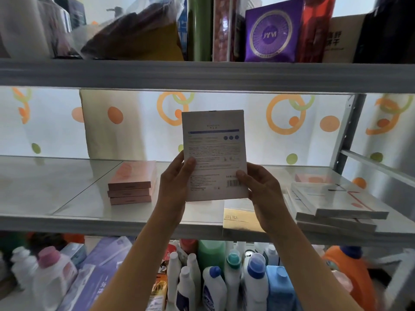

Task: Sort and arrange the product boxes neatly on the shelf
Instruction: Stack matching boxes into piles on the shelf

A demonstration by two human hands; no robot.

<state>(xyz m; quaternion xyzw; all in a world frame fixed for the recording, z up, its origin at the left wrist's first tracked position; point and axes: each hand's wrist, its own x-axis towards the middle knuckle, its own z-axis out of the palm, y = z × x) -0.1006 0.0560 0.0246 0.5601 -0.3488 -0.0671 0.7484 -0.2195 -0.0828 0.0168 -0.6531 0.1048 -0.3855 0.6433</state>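
Observation:
I hold a flat white product box [214,149] upright in front of the middle shelf [67,216], its printed back with a blue stripe and barcode facing me. My left hand [177,178] grips its lower left edge and my right hand [260,187] grips its lower right corner. On the shelf to the left lies a neat stack of three pink boxes [132,184]. An untidy pile of white boxes [332,203] lies on the shelf at the right. A gold box [240,221] sits at the shelf's front edge, partly hidden by my right wrist.
The upper shelf [202,75] carries a purple pouch [272,33], a plastic bag and other packs. Below the middle shelf stand several detergent bottles [253,281] and purple cartons [101,265]. A grey shelf post [348,131] rises at the right. A patterned curtain hangs behind.

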